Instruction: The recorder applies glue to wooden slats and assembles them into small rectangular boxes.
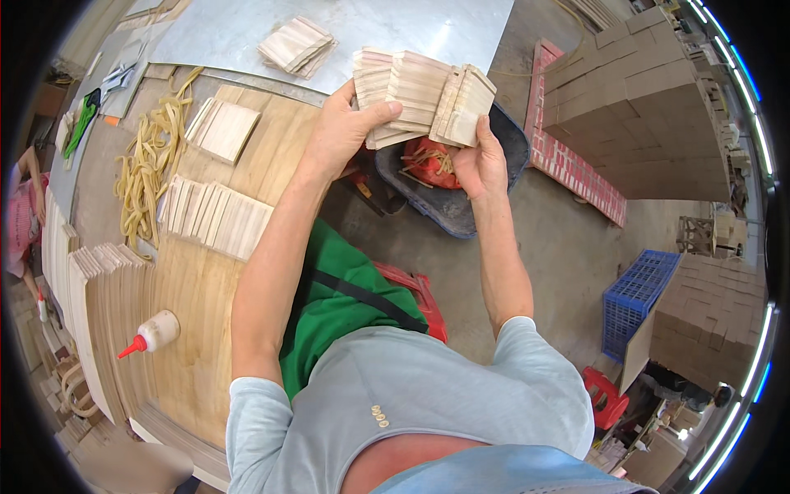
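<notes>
Between my two hands is a fanned row of thin wooden boards, held up over a dark blue tub. My left hand is closed on its left end, thumb across the front. At the right end, my right hand grips a smaller bunch with thumb and fingers. Inside the tub lies a red bag with wood strips on it. On the table left of my arm are a fanned row of boards and a small stack. Another small stack lies on the metal sheet.
Yellowish bands lie in a heap on the wooden table. A white glue bottle with a red nozzle stands beside tall board stacks. Cardboard stacks, a blue crate and a red stool are at right. Another person is far left.
</notes>
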The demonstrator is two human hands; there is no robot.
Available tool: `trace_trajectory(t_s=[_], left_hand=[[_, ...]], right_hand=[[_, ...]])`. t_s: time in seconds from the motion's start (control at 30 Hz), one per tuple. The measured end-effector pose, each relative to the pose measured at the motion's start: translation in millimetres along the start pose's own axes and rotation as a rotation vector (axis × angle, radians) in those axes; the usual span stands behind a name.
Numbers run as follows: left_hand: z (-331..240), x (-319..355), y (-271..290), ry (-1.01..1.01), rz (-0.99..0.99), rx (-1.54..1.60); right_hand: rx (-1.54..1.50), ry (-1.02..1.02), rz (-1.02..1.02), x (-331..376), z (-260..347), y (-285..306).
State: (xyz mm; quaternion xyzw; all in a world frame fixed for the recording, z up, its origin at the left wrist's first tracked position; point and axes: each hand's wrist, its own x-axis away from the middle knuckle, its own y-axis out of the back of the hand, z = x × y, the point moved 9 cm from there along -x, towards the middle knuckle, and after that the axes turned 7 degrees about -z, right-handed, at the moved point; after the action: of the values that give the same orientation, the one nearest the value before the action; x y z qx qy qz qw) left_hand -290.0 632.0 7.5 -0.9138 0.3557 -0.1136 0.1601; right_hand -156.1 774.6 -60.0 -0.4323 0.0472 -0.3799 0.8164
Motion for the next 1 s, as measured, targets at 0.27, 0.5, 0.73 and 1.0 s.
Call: trace_trajectory(t_s=[0.27,0.5,0.73,1.0], left_hand=[[2,-7,3,0.041,0.027,-0.058],[7,-13,2,0.060,0.025,-0.057],[25,-32,1,0.088,0.026,-0.046],[36,-61,5,0.181,-0.008,-0.014]], right_hand=[[0.002,-0.012,-0.002,-9,-5,5],[0.040,-0.007,0.005,-13,-3,4],[0.127,0.026,-0.024,-32,7,8],[0.137,0.041,-0.094,-53,17,4]])
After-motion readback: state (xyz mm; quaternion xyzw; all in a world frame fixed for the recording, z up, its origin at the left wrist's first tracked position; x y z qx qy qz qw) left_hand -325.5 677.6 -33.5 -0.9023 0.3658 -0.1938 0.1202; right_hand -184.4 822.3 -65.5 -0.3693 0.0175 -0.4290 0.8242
